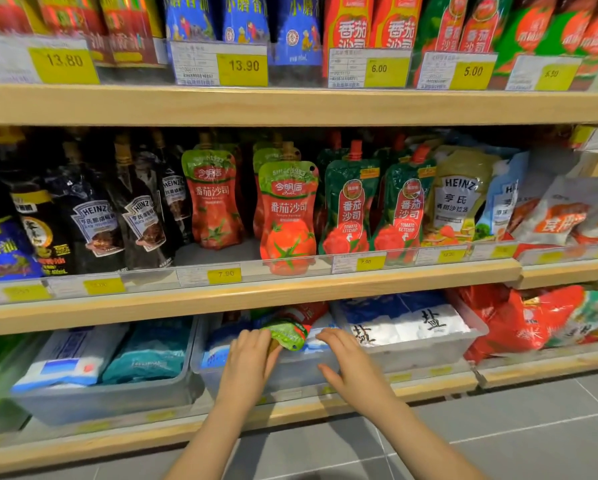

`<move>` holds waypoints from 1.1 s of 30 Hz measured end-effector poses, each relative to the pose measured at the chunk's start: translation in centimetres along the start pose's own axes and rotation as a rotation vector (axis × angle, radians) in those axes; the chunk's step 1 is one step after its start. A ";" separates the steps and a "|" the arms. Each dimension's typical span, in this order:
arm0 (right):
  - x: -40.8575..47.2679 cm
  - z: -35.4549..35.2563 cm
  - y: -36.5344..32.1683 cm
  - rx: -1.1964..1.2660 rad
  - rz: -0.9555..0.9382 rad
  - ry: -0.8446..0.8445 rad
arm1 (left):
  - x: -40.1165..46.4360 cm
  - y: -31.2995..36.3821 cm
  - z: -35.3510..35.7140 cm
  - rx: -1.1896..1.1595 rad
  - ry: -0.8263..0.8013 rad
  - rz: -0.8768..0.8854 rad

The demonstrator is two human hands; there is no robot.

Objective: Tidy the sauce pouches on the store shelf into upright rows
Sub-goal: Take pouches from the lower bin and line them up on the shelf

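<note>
A red and green ketchup pouch (292, 329) lies flat in a clear bin (290, 374) on the bottom shelf, green top toward me. My left hand (250, 363) rests on the bin's front with fingers touching the pouch's top; whether they grip it is unclear. My right hand (347, 363) hovers open just right of the pouch, fingers spread. On the middle shelf, matching red ketchup pouches (287, 216) stand upright, one forward at the edge and one (212, 199) further back. Dark green ketchup pouches (347, 209) stand in rows to their right.
Black Heinz pouches (93, 223) fill the middle shelf's left; yellow and blue Heinz pouches (460, 199) stand at right. Bins of salt bags (404, 323) and blue packs (110, 355) flank the middle bin. Wooden shelf edge (256, 299) overhangs the bins. Grey tiled floor lies below.
</note>
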State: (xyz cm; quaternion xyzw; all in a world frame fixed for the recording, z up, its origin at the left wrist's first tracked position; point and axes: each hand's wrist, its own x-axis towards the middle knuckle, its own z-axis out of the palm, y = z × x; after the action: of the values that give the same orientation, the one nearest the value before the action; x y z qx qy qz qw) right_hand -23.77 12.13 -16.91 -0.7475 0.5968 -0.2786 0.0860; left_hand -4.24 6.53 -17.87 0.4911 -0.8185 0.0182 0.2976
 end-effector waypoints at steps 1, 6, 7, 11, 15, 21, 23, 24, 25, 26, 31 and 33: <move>0.2 -0.1 -0.2 0.018 -0.008 -0.005 | -0.2 0.5 -0.5 0.001 0.057 0.059; 1.5 0.1 -2.0 0.048 -0.030 -0.009 | -0.4 2.0 -3.4 0.031 0.204 0.270; 1.9 0.1 -2.5 0.058 -0.030 0.043 | -0.3 2.3 -4.1 0.017 0.211 0.295; 3.1 -0.9 -3.6 0.167 -0.006 0.175 | 0.7 3.3 -6.4 -0.103 0.199 0.229; 4.4 -3.7 -4.2 0.357 0.140 0.171 | 0.2 3.0 -6.9 -0.380 0.152 -0.106; 5.2 -7.4 -6.8 0.634 0.103 -0.046 | 0.0 4.8 -5.6 -0.562 -0.092 -0.329; 5.4 -8.3 -7.6 0.680 0.099 -0.094 | 0.6 4.7 -6.2 -0.618 -0.089 -0.342; 5.5 -8.6 -8.0 0.703 0.095 -0.113 | 0.8 4.4 -6.5 -0.636 -0.086 -0.338; 5.5 -9.0 -8.3 0.731 0.081 -0.128 | 1.0 4.1 -7.0 -0.644 -0.075 -0.326; 5.6 -9.5 -8.5 0.763 0.058 -0.135 | 1.1 3.7 -7.5 -0.645 -0.054 -0.314; 6.2 -11.8 -7.7 0.768 0.033 -0.027 | 3.4 1.6 -11.3 -0.691 0.056 -0.299; 6.9 -12.1 -6.7 0.624 0.074 0.101 | 5.3 0.9 -13.1 -0.674 0.132 -0.286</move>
State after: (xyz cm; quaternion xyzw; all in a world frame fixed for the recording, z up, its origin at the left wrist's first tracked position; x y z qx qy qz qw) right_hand -23.49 9.96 -1.62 -0.6480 0.5130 -0.4817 0.2914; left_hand -0.63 6.99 -4.20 0.4727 -0.6808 -0.2625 0.4941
